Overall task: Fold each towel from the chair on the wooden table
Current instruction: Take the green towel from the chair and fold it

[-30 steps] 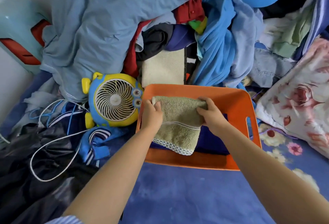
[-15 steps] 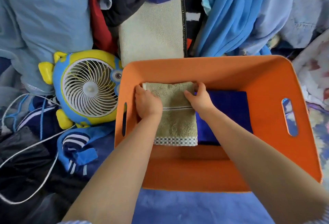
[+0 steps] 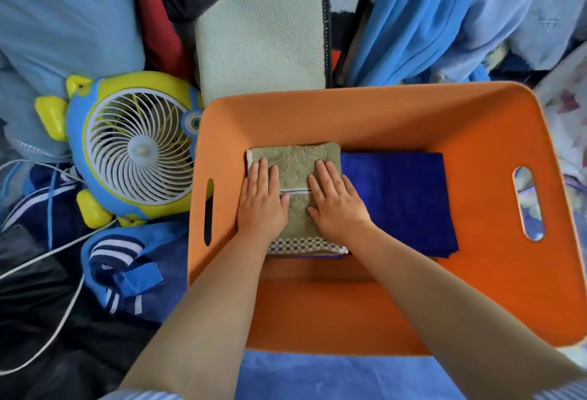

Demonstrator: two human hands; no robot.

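Orange bin, olive towel under both flat hands

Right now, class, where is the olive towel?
The olive towel lies folded at the orange basket's left end, beside the dark blue towel, under both hands.

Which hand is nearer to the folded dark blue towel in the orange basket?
The right hand: it lies flat on the olive-green towel, at its edge beside the dark blue towel. The left hand presses the olive towel's far side.

head cam | looks steeply down, close | into orange bin | forearms enter from bottom edge
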